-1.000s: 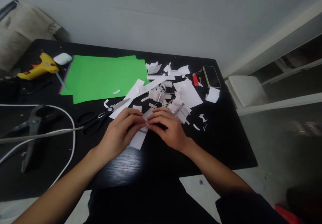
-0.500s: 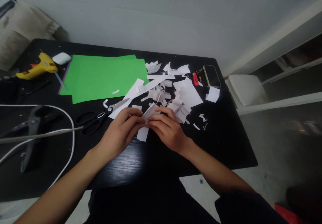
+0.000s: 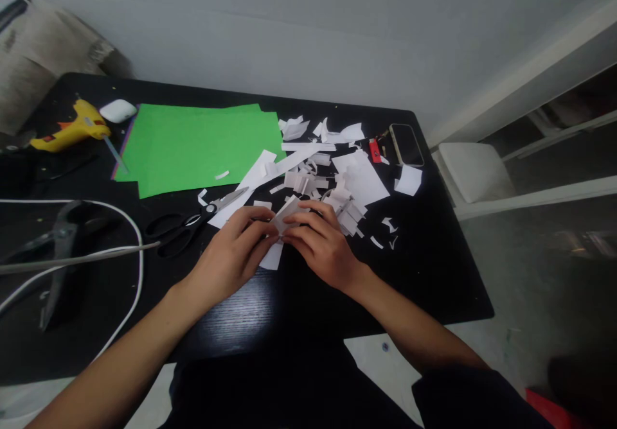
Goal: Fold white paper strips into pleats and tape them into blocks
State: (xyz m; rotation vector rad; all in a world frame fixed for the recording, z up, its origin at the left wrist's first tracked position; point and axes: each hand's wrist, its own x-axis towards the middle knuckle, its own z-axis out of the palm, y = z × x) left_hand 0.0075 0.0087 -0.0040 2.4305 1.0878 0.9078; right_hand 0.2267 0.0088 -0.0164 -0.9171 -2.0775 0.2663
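A small white piece of paper [image 3: 288, 213] is pinched between my two hands above the dark table. My left hand [image 3: 234, 249] grips its left edge with bent fingers, and my right hand [image 3: 324, 239] grips the right side; the fingertips nearly meet and partly hide the paper. Below them lies another white paper strip [image 3: 272, 257]. Black-handled scissors [image 3: 193, 225] rest partly open just left of my left hand, their blades over a long white paper strip [image 3: 255, 175]. A heap of folded white paper pieces [image 3: 348, 209] sits beyond my right hand.
Green sheets [image 3: 207, 149] lie at the back left, near a yellow glue gun [image 3: 72, 130] and a white case [image 3: 118, 111]. Pliers [image 3: 62, 243] and a white cable [image 3: 141, 275] are at left. A red lighter [image 3: 375, 150] and a phone [image 3: 406, 145] lie at back right.
My fingers have shifted slightly on the paper, with the right fingers a little more spread and the paper tilted a bit differently. Everything else on the table stays put.
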